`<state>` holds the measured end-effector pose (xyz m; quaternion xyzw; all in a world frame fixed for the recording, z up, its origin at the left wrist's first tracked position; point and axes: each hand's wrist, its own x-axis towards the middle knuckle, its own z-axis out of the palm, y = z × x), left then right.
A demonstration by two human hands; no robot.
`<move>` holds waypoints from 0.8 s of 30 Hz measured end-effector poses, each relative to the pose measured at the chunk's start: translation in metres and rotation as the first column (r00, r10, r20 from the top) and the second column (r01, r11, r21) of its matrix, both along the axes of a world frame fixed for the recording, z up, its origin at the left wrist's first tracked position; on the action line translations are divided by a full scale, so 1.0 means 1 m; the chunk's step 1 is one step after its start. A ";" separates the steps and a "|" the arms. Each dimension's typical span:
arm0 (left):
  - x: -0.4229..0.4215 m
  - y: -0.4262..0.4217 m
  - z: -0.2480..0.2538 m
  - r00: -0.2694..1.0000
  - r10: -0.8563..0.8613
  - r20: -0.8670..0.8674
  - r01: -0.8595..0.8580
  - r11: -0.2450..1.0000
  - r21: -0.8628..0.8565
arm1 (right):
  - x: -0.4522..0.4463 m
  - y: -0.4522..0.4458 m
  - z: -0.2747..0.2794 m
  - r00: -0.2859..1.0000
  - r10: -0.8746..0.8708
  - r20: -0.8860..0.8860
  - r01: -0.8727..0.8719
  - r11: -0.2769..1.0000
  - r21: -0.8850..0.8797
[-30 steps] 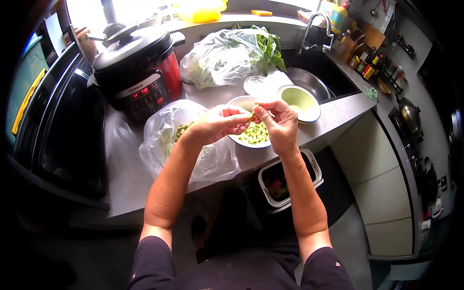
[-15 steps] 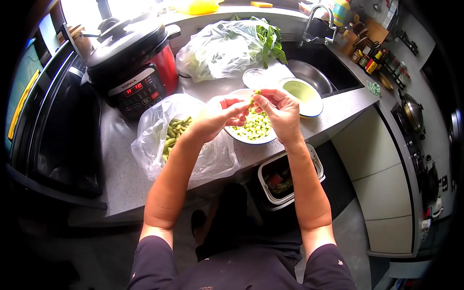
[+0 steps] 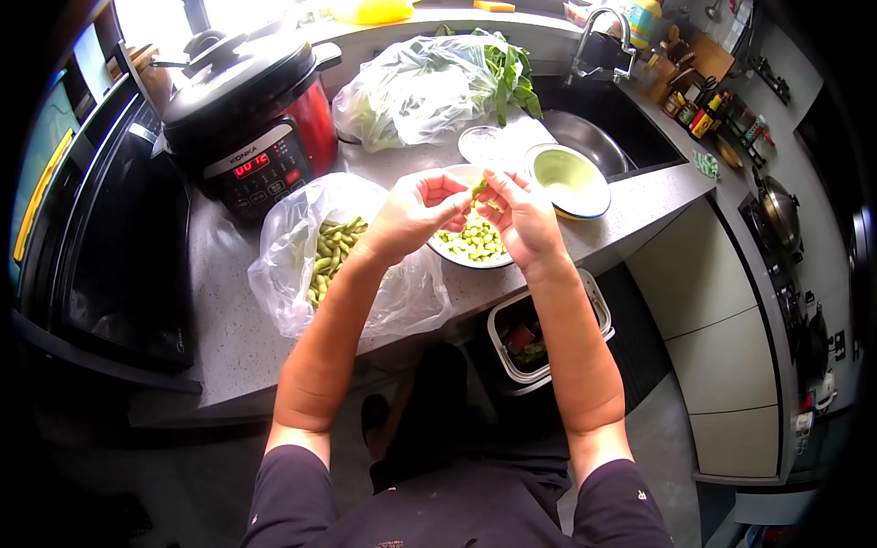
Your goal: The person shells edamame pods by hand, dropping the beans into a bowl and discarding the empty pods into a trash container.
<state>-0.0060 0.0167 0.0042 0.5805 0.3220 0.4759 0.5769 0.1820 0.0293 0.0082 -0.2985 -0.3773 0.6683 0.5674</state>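
Both hands pinch one green edamame pod (image 3: 480,188) between thumbs and fingers, just above a bowl. My left hand (image 3: 419,216) is closed on the pod's left end, and my right hand (image 3: 520,212) grips its right end. Below them, a white bowl (image 3: 498,265) with a dark rim holds many shelled green beans (image 3: 475,241); the hands hide part of it. Left of the bowl, an open clear plastic bag (image 3: 288,265) contains whole edamame pods (image 3: 331,251), partly behind my left forearm.
A red and black pressure cooker (image 3: 256,128) stands back left. Behind are bagged leafy greens (image 3: 429,87). An empty-looking pale green bowl (image 3: 568,178) sits beside the sink (image 3: 585,142). Below the counter edge is an open bin (image 3: 502,352); a black oven (image 3: 123,247) is at left.
Both hands stay together over the bowl, with the right hand shifted slightly left and its fingers turned in closer around the pod. The pod sits a little lower.
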 end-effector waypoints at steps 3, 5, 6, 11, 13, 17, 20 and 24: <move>0.001 0.000 -0.001 0.990 0.090 -0.112 -0.082 0.994 0.074 | 0.002 0.005 0.000 0.994 -0.018 0.111 0.018 1.000 -0.003; 0.001 0.003 -0.006 0.964 0.178 -0.196 -0.140 0.971 0.192 | 0.003 0.009 -0.002 0.979 -0.028 0.201 0.025 0.999 0.020; 0.002 0.001 -0.005 0.936 0.252 -0.247 -0.187 0.948 0.258 | 0.005 0.012 -0.003 0.975 -0.015 0.224 0.010 1.000 0.024; 0.008 -0.003 0.000 0.809 0.475 -0.345 -0.287 0.833 0.473 | 0.008 0.020 -0.011 0.939 -0.058 0.338 0.019 0.993 0.116; 0.010 -0.002 -0.004 0.775 0.522 -0.356 -0.291 0.795 0.533 | 0.004 0.018 -0.011 0.925 -0.097 0.368 0.048 0.989 0.138; 0.009 0.001 -0.008 0.755 0.543 -0.368 -0.270 0.769 0.579 | 0.005 0.017 -0.012 0.899 -0.120 0.422 0.037 0.979 0.199; 0.006 0.000 -0.006 0.871 0.368 -0.327 -0.253 0.904 0.345 | 0.009 0.015 -0.007 0.909 -0.102 0.404 0.020 0.979 0.203; 0.005 0.002 -0.007 0.933 0.235 -0.273 -0.163 0.951 0.261 | 0.008 0.006 0.004 0.951 -0.042 0.306 -0.019 0.981 0.193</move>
